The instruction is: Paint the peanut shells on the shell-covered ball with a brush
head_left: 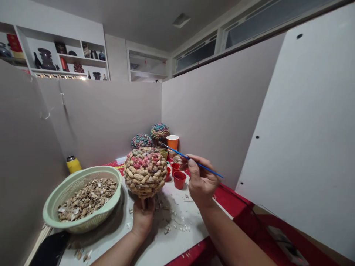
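Note:
In the middle of the head view is a ball covered with peanuts (145, 173), its upper part tinted pink and red, the lower part plain tan. My left hand (143, 216) is closed beneath it, around what looks like a stem. A thin blue paintbrush (180, 153) is pinched in my right hand (203, 179), its bristles pointing up and left, just above and apart from the ball. Small red cups (179, 180) stand between the ball and my right hand. Behind are two more balls, one multicoloured (141, 141) and another multicoloured ball (160, 131).
A green plastic basket (116, 192) of shells stands on the left, with a yellow bottle (73, 164) behind it. An orange cup (172, 142) is near the partition corner. Shell scraps lie on the white board (183, 212). Grey partitions (111, 118) enclose the table.

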Motion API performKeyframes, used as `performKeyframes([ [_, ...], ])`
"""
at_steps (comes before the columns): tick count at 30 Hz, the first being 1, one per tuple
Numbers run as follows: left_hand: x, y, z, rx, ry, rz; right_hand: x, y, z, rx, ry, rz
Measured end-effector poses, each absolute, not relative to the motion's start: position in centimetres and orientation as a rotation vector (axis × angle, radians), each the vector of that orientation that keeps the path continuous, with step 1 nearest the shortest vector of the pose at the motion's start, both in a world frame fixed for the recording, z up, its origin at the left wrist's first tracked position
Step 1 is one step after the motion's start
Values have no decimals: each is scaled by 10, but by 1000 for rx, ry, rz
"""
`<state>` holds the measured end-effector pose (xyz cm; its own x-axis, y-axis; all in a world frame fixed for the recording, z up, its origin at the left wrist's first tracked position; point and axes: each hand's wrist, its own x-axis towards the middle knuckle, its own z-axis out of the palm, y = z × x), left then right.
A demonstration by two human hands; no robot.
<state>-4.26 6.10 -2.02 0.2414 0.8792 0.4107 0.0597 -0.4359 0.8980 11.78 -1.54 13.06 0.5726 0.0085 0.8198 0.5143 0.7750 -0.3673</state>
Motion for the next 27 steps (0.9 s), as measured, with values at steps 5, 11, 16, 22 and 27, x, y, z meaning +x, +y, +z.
performKeyframes([
  [5,-42,61,-18,1721,855,1286,119,1,121,-649,-901,-351],
  [11,-40,57,-11,1690,833,1375,128,25,103,-682,-896,-376],
  [16,-44,59,-12,1694,851,1409,132,43,82,-754,-907,-396],
  [22,-49,58,-8,1687,901,1391,139,53,63,-820,-943,-403],
  [27,-53,54,4,1702,917,1383,140,54,60,-848,-959,-398],
])
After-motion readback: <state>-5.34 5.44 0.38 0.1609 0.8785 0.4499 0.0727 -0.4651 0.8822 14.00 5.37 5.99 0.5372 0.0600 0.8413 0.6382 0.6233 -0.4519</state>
